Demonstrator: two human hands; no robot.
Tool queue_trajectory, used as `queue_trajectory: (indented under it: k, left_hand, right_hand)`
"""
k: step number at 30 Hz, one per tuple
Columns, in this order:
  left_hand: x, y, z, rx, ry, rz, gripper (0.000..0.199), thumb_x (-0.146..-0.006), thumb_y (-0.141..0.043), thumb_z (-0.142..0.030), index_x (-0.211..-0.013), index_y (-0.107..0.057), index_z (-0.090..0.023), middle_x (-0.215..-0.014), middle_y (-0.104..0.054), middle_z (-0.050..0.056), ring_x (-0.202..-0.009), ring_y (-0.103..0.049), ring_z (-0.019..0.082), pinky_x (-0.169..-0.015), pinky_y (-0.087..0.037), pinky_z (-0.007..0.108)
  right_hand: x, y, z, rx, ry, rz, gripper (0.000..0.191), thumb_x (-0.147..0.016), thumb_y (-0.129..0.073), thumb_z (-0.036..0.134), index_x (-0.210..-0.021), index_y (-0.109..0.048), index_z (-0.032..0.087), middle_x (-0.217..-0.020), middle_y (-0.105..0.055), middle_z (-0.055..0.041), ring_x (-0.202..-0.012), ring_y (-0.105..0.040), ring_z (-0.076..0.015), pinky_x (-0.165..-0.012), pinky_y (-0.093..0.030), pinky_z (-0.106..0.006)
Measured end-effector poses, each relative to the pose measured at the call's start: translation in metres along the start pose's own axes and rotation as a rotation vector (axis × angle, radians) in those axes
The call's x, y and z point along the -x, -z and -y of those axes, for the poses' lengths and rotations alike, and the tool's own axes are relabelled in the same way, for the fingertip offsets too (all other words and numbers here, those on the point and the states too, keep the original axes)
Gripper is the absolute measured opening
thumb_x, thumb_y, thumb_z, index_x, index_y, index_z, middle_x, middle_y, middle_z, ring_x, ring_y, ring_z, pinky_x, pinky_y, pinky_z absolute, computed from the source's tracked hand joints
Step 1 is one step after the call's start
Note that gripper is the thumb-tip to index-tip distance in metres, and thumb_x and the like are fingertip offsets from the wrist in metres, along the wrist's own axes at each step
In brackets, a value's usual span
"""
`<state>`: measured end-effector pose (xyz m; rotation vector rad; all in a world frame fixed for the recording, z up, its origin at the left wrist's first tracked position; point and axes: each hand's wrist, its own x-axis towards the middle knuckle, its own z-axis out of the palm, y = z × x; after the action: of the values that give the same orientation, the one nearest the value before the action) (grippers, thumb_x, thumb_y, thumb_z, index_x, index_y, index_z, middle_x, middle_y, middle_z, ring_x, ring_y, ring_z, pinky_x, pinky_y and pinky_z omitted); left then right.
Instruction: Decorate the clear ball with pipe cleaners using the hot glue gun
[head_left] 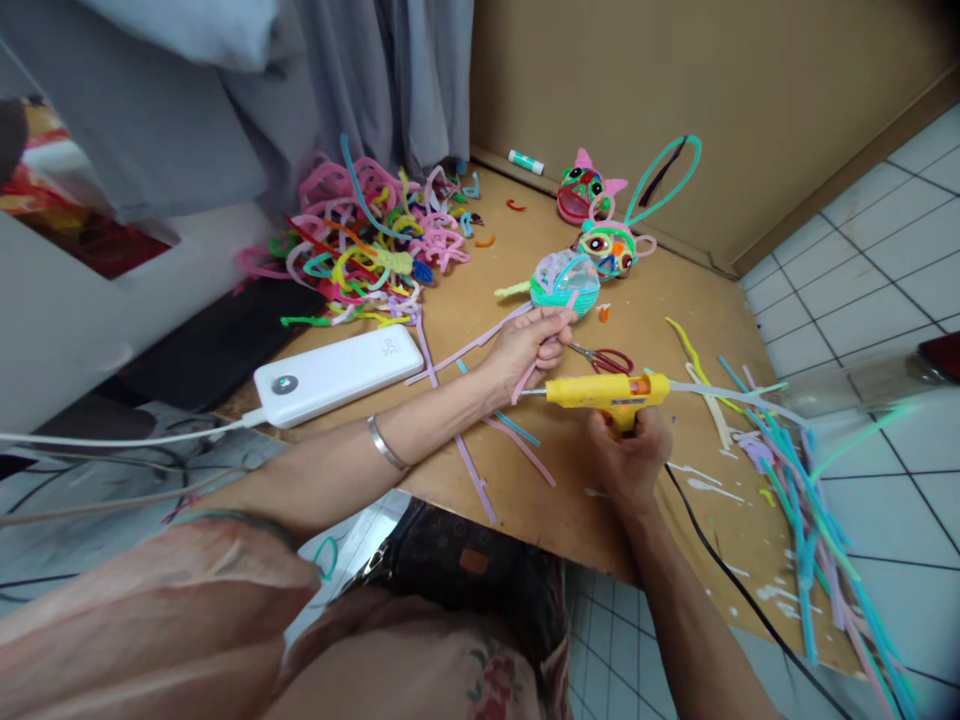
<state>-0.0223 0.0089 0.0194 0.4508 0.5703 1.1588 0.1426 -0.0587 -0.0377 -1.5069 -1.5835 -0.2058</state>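
Note:
My left hand [531,348] is closed in a pinch around a pink pipe cleaner [526,382]. One end of it points down toward the tip of a yellow hot glue gun [600,391]. My right hand [634,445] grips the gun's handle from below, and a clear glue stick [731,399] sticks out of its back. Whether the nozzle touches the pipe cleaner is hard to tell. Just beyond my left hand lies a clear rounded form wrapped partly in turquoise pipe cleaner [564,292]. Red-handled scissors [609,360] lie beside the hand, their blades partly hidden.
A tangled pile of coloured pipe cleaners [367,240] and a white power bank [337,375] are at left. Two decorated animal heads [606,250] and a glue stick tube [526,162] sit at the back. Long pipe cleaners [806,500] hang over the right edge, near the gun's black cord [720,548].

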Motion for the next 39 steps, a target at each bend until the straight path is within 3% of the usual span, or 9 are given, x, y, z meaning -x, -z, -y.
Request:
queue_trajectory:
  k: [5,17,27,33,39]
  left_hand:
    - [0.0021,-0.0016,0.0008,-0.031,-0.010,0.009,0.015,-0.092,-0.059,-0.007,-0.077,-0.058,-0.010,-0.052,-0.054,-0.006,-0.035,-0.031,-0.002,-0.038,-0.018,0.011]
    - [0.0009,-0.0040,-0.0042,0.030,0.016,-0.031,0.023,-0.097,-0.048,-0.004,-0.076,-0.056,-0.010,-0.051,-0.052,-0.005,-0.033,-0.030,-0.002,-0.037,-0.016,0.010]
    - [0.0014,-0.0035,-0.0069,0.037,0.010,-0.014,0.024,-0.098,-0.046,-0.004,-0.076,-0.056,-0.009,-0.051,-0.051,-0.005,-0.033,-0.030,-0.002,-0.036,-0.016,0.009]
    - [0.0003,-0.0022,-0.0052,0.014,0.003,-0.010,0.022,-0.096,-0.051,-0.005,-0.076,-0.057,-0.010,-0.052,-0.052,-0.005,-0.033,-0.030,-0.002,-0.037,-0.017,0.010]
    - [0.0015,-0.0026,-0.0017,-0.025,0.000,0.000,0.018,-0.092,-0.058,-0.005,-0.074,-0.057,-0.010,-0.051,-0.053,-0.005,-0.034,-0.029,-0.002,-0.037,-0.016,0.010]
  right_hand:
    - [0.0000,0.0010,0.0023,0.005,0.026,0.005,0.012,-0.070,-0.058,0.031,-0.066,-0.048,0.024,-0.055,-0.042,0.0061,-0.050,-0.037,-0.0128,-0.051,-0.037,-0.027]
    - [-0.0002,0.0025,0.0037,-0.032,0.046,0.042,0.006,-0.072,-0.058,0.026,-0.070,-0.053,0.023,-0.059,-0.046,0.0042,-0.053,-0.041,-0.0140,-0.054,-0.039,-0.027]
    - [-0.0010,0.0040,0.0053,-0.016,0.006,0.075,0.012,-0.069,-0.057,0.029,-0.066,-0.047,0.024,-0.056,-0.039,0.0067,-0.051,-0.034,-0.0122,-0.052,-0.035,-0.027]
    - [-0.0046,0.0043,0.0063,0.001,-0.055,0.060,0.019,-0.067,-0.055,0.035,-0.062,-0.039,0.027,-0.052,-0.036,0.0073,-0.049,-0.032,-0.0119,-0.049,-0.034,-0.026]
    - [-0.0043,0.0037,0.0054,0.004,-0.058,0.044,0.017,-0.067,-0.056,0.033,-0.063,-0.041,0.026,-0.054,-0.039,0.0073,-0.049,-0.033,-0.0113,-0.049,-0.033,-0.026]
